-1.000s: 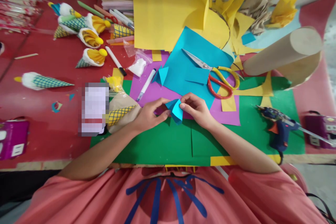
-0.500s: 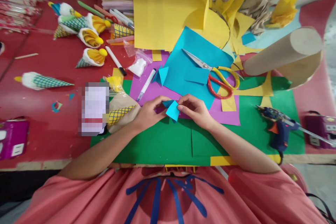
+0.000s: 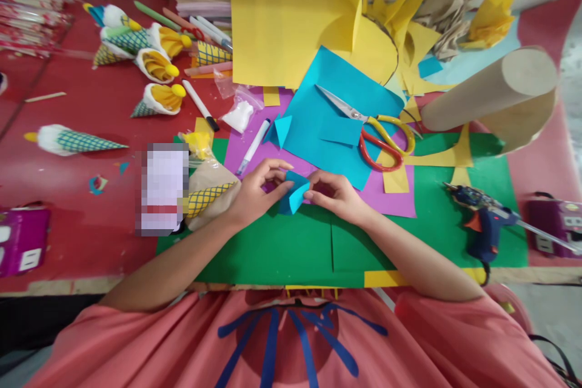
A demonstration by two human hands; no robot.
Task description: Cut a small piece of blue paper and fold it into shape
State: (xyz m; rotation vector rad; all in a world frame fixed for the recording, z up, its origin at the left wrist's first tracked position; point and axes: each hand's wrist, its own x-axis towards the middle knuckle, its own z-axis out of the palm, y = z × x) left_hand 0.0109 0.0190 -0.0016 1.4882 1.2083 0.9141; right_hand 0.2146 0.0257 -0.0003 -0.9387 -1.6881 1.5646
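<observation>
Between my two hands is a small folded piece of blue paper [image 3: 295, 194], its creased halves standing at an angle. My left hand [image 3: 264, 191] pinches its left side, thumb in front. On the opposite edge, the thumb and fingertips of my right hand [image 3: 334, 194] are closed. Just beyond lies a large blue sheet [image 3: 313, 115] on a purple sheet [image 3: 273, 151]. Scissors [image 3: 364, 121] with red and yellow handles rest on the blue sheet, beside a smaller blue piece [image 3: 341, 131]. Another folded blue piece [image 3: 279, 130] stands near a white marker [image 3: 254, 145].
Green sheets [image 3: 273, 248] cover the table under my forearms. A glue gun [image 3: 488, 230] lies at the right, below a cardboard tube [image 3: 491, 88]. Yellow card [image 3: 286, 30] lies at the back. Paper cones [image 3: 159, 100] and a pixelated phone-like object [image 3: 162, 188] are at the left.
The small blue paper has turned in my fingers and now shows its fold from another side. My left thumb has shifted onto its front.
</observation>
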